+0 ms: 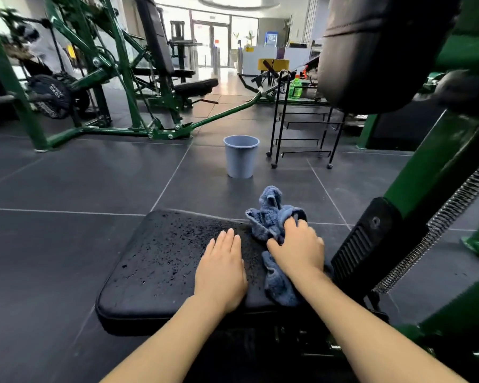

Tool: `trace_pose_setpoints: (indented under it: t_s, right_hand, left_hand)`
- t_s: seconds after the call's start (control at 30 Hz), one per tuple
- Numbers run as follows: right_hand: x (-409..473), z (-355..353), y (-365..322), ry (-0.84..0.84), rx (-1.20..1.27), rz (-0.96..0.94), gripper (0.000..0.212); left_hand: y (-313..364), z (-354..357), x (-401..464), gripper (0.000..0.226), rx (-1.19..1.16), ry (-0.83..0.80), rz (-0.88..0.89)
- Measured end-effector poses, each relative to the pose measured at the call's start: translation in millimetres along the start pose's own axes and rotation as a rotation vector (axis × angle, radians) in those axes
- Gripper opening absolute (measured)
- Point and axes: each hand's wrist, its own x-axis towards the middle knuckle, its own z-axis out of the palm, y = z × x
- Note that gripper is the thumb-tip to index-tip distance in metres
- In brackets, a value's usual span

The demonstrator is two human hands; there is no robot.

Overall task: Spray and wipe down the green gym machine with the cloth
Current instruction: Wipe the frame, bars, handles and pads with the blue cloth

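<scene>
Right hand (296,251) grasps the cloth (274,225) on the seat (163,261); left hand (221,266) lies flat, fingers released; better to wipe in long overlapping strokes across the wet pad

Crumpled blue cloth (274,225) lies on black seat pad (163,261).

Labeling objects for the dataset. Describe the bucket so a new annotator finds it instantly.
Start at the black seat pad where both hands rest, then look straight ahead across the dark tiled floor. The bucket stands upright there, left of a black wheeled rack. It is the only pale grey-blue open container among green and black equipment.
</scene>
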Motion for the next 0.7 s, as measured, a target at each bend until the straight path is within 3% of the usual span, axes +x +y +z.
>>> trace_pose_setpoints:
  t_s: [0.17,0.3,0.47,0.7]
  right_hand:
    - [-54.5,16.9,-8.6,0.142,-0.066,-0.164,0.056]
    - [-13.4,18.5,-21.0,0.048,-0.082,-0.100,0.049]
    - [35.3,28.7,-36.6,0.060,-0.069,-0.086,0.046]
    - [55.8,25.9,-36.8,0.114,0.041,-0.163,0.031]
  left_hand:
    - [-7.7,-11.8,15.8,0.060,-0.097,0.042,-0.048]
    - [-11.9,-16.1,36.4,0.060,-0.137,0.076,-0.026]
    - [-19.2,-13.4,64.9,0.055,-0.090,0.072,0.097]
    - [-33.8,3.7,79.3,0.055,-0.121,-0.007,0.007]
